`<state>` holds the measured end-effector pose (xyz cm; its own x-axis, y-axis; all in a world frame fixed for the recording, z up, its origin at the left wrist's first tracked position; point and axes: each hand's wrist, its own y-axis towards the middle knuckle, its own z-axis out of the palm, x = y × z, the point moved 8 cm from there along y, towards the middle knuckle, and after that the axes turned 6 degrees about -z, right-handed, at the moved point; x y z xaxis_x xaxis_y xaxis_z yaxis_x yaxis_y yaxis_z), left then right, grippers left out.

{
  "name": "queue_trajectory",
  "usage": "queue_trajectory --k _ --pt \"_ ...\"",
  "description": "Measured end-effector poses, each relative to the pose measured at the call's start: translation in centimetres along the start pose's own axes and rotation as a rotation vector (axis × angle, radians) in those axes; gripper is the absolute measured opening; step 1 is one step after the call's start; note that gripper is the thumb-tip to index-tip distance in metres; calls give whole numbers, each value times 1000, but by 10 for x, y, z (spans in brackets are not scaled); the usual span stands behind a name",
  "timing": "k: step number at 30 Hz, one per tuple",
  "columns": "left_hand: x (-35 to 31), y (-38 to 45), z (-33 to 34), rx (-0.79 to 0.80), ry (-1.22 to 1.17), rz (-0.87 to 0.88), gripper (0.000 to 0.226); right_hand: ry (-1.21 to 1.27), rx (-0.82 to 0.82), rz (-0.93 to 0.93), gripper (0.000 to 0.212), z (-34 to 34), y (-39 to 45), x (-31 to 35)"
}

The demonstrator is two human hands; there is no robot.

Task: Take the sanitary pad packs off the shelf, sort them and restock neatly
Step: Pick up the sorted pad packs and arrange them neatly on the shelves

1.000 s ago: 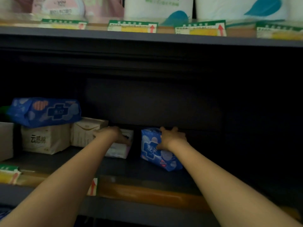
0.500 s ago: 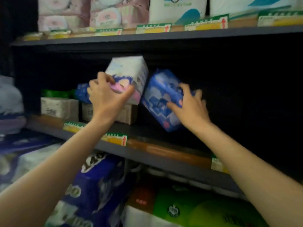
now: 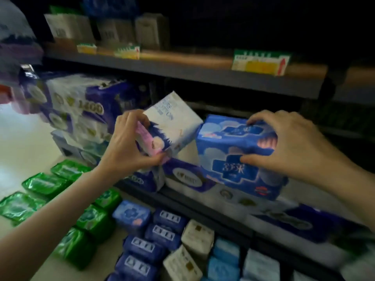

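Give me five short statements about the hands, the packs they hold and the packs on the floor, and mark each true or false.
1. The left hand grips a white pack with a pink edge. True.
2. The right hand is empty. False: it holds a blue plastic pack with a dark cross.
3. Shiny green packs lie on the floor at lower left. True.
4. Both held packs rest on the floor. False: both are held up off it.
5. The shelf's yellow price tag shows a blue arrow. False: red.

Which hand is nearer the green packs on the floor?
Left. The left hand, holding a white pack, is above-right of the green packs; the right hand is farther right.
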<state>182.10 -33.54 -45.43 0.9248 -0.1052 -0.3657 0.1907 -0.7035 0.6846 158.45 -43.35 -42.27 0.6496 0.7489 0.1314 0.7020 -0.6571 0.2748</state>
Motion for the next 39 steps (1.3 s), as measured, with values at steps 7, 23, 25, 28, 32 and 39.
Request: queue_trajectory --k 7,23,25,28,32,39 --pt "-21 -43 93 571 207 1 96 -94 159 46 74 69 -50 -53" --pt "0 -152 244 1095 361 -231 100 179 275 216 65 208 -117 -109" --pt "26 -161 239 1153 412 -345 102 111 283 141 65 222 -105 -88" --pt "66 -165 222 1139 518 -497 103 108 258 99 63 240 -91 -60" --pt "110 -168 190 1058 522 -707 100 169 284 115 62 270 -76 -29" --pt "180 -159 86 521 470 -1102 84 270 359 -62 48 323 -38 59"
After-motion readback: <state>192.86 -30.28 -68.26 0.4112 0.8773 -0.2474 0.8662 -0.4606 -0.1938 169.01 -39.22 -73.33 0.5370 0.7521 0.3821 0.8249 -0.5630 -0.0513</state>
